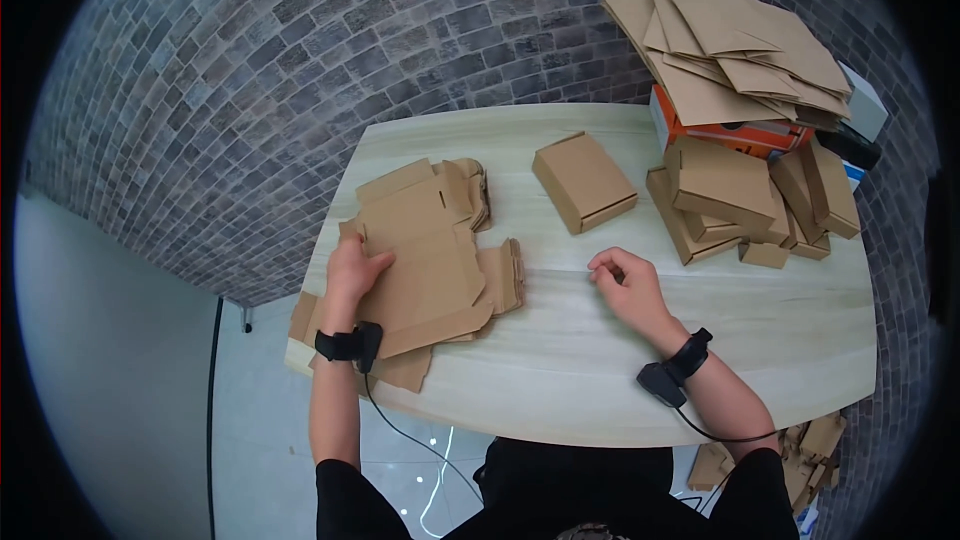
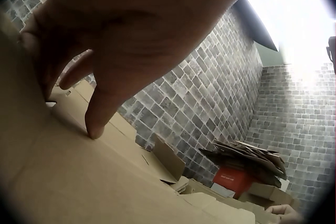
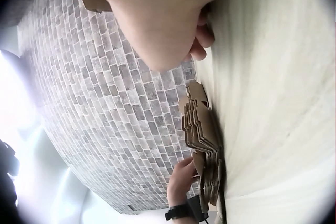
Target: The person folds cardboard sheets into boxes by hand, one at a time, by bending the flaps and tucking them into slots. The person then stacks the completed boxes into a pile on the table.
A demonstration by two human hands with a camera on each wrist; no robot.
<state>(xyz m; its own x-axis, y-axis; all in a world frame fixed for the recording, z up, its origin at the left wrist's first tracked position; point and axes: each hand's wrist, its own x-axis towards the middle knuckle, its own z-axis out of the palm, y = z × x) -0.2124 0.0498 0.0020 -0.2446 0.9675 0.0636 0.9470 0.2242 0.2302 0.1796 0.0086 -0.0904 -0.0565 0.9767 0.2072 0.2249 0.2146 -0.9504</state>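
A stack of flattened cardboard boxes (image 1: pixel 425 270) lies at the left of the table, its cut flaps and slots showing. My left hand (image 1: pixel 352 268) grips the top flattened box at its left edge. In the left wrist view the thumb (image 2: pixel 97 121) presses on the cardboard face (image 2: pixel 100 176), while the other fingers bend down at the edge. My right hand (image 1: pixel 632 290) holds nothing, its fingers loosely curled just over the tabletop. Beyond it lies a folded, closed cardboard box (image 1: pixel 585 182). The right wrist view shows the stack's layered edges (image 3: pixel 202 129) side-on.
Several folded boxes (image 1: pixel 725 180) are piled at the right. Behind them an orange box (image 1: pixel 735 135) bears a heap of flat cardboard (image 1: pixel 750 50). A brick-patterned wall (image 1: pixel 480 30) stands behind the table (image 1: pixel 560 380). More cardboard (image 1: pixel 805 460) lies on the floor at lower right.
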